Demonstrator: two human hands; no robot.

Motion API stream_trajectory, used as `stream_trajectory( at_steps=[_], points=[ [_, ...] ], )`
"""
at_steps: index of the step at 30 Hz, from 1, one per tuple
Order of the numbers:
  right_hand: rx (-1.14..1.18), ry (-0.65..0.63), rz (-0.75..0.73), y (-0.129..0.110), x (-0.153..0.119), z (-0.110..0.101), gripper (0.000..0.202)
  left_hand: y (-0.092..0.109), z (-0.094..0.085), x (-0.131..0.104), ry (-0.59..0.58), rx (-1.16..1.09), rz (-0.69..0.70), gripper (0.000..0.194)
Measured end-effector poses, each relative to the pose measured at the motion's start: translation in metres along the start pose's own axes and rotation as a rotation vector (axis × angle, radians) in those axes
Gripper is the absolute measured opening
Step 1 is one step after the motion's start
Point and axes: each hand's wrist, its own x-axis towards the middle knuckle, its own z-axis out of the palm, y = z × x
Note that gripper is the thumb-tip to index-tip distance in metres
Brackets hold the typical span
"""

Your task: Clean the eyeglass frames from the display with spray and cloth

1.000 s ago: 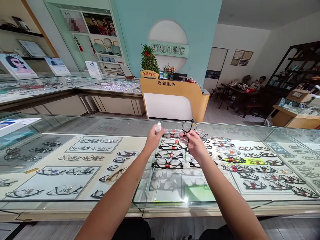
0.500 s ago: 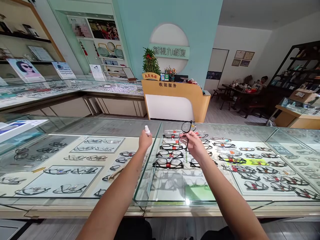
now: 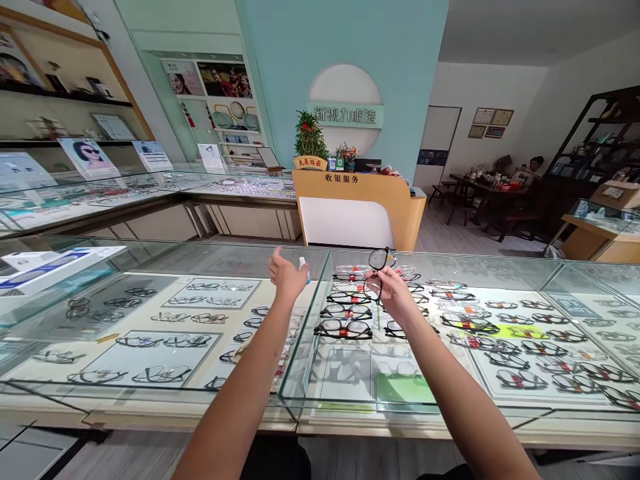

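My left hand is open over the glass counter, thumb and fingers apart. Just right of it, partly behind the thumb, stands a small bottle with a white top and some blue lower down. Whether the thumb still touches it I cannot tell. In my right hand is a pair of black-framed eyeglasses, pinched between thumb and fingers and turned on end, one lens above the other. Beneath that hand, inside the case, lie rows of eyeglasses with red tags.
The glass display counter runs across the front, with more frames under its top. On its left end sits a white and blue box. Beyond are a wooden cashier desk and, far right, a person by a dark table.
My left hand has opened from around the small bottle, which now stands beside it. My right hand still holds the eyeglasses. The view has shifted slightly left and up.
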Motion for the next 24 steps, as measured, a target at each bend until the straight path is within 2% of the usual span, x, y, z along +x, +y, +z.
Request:
stream_trajectory(
  at_steps=[2,4,5,7,9,12,16,21,24],
  points=[
    [-0.006,0.007,0.004,0.000,-0.001,0.000,0.039,0.004,-0.032,-0.010,0.007,0.016,0.204,0.075],
    [-0.013,0.013,0.003,0.000,-0.002,-0.001,0.038,0.000,-0.064,-0.020,-0.104,0.081,0.379,0.048],
    [-0.016,0.016,0.002,0.000,-0.002,-0.001,0.037,-0.006,-0.078,-0.025,-0.191,0.143,0.413,0.037],
    [-0.015,0.016,0.005,0.000,-0.003,-0.001,0.036,-0.024,-0.101,-0.034,-0.375,0.323,0.379,0.027],
    [-0.013,0.005,0.013,0.000,-0.004,-0.001,0.034,-0.045,-0.114,-0.043,-0.496,0.483,0.289,0.032],
    [-0.022,-0.009,0.014,0.001,-0.006,0.000,0.033,-0.075,-0.119,-0.054,-0.555,0.522,0.245,0.045],
    [-0.051,-0.017,0.025,0.003,-0.007,-0.001,0.035,-0.097,-0.115,-0.059,-0.591,0.403,0.247,0.036],
    [-0.034,-0.018,0.017,0.006,-0.004,-0.005,0.035,-0.109,-0.117,-0.049,-0.572,0.195,0.143,0.045],
    [-0.024,-0.023,0.013,0.007,-0.003,-0.007,0.034,-0.105,-0.123,-0.044,-0.603,0.040,0.071,0.054]
  ],
)
